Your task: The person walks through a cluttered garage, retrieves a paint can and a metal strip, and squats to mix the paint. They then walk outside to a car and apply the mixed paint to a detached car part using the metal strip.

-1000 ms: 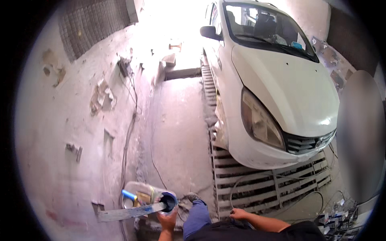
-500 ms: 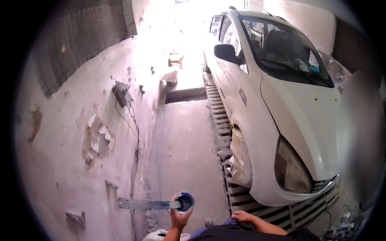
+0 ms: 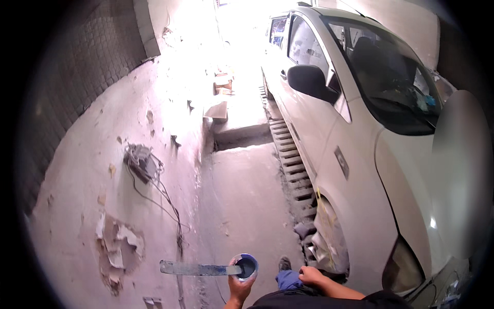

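My left hand is wrapped round a small open can with dark grey-blue liquid inside, likely paint. A flat, paint-smeared stirring stick rests in the can, its long end jutting out to the left over the rim. At my waist, my right hand hangs in front of my body with its fingers curled in; what they hold, if anything, is hidden. A white car stands close on my right, its front wheel masked with a paper-like cover.
A slatted floor grate runs beside the car. Ahead, the concrete floor drops at a recess, with cardboard boxes beyond. A wall-mounted electrical box with hanging cables is on the left, above a broken plaster patch.
I have moved forward along the car; its mirror and front wheel appear nearer. The can and stick stay in my left hand, and my right hand stays near my waist.
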Available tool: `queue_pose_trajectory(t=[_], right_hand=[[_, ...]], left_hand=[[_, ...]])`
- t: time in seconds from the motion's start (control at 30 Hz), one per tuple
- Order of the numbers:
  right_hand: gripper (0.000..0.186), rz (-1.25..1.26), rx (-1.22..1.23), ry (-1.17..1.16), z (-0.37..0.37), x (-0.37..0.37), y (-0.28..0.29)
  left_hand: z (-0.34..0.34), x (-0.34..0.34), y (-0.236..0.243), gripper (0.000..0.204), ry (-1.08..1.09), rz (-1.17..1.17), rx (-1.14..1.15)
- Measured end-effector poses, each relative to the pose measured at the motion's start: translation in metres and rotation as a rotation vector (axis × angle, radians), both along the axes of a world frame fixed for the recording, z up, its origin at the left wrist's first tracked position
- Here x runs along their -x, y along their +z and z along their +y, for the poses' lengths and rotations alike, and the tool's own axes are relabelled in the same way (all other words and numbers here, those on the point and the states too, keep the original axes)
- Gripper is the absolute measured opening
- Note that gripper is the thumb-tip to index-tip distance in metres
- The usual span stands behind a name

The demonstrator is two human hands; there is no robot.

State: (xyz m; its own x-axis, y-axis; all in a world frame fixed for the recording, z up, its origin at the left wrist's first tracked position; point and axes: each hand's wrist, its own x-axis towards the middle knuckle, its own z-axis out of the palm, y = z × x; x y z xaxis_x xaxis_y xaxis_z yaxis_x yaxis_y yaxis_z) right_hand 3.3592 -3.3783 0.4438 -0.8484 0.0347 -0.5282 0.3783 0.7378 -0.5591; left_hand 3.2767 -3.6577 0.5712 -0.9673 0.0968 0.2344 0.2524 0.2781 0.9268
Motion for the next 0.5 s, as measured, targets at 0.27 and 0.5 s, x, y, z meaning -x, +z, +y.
queue_pose_trajectory(t=[0.27, 0.5], right_hand=[[0.028, 0.437, 0.167, 0.296, 0.03, 0.258, 0.101], [0.024, 0.544, 0.211, 0.247, 0.005, 0.439, 0.148]], left_hand=[[0.015, 0.188, 0.052, 0.081, 0.021, 0.023, 0.031], [0.018, 0.368, 0.03, 0.084, -0.044, 0.02, 0.045]])
